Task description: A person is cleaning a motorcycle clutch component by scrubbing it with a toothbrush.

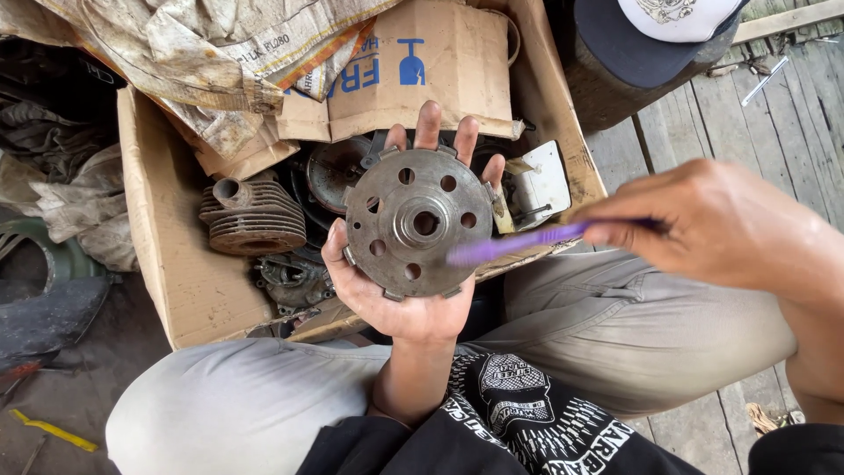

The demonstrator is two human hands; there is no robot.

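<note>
Your left hand (409,290) is palm-up over your lap, cradling a round metal disc (418,222) flat against the palm. The thumb comes up along the disc's left edge; the fingertips show above its top rim. The disc is grey and worn, with a ring of round holes, a raised hub with a central bore, and small tabs along the rim. It faces the camera, roughly upright in the hand, supported rather than clamped.

Your right hand (721,224) comes in from the right, fingers pinched around the handle of a purple brush (519,244). The brush runs leftward from that hand, and its blurred head lies against the lower right part of the disc's face, just below the hub. The right hand itself stays clear of the disc; only the brush reaches it.

Directly behind the disc stands an open cardboard box (176,264) holding engine parts. A finned cylinder (252,217) lies in its left half, well apart from your hands. A dark round casing (334,171) sits just behind the disc's upper left edge, and a pale flat plate (541,185) just off its right. A stained sack (202,70) drapes over the box's far left corner. A dark cap with a white front (655,35) rests at upper right above the wooden planks (791,123). A yellow strip (53,431) lies on the floor at lower left.
</note>
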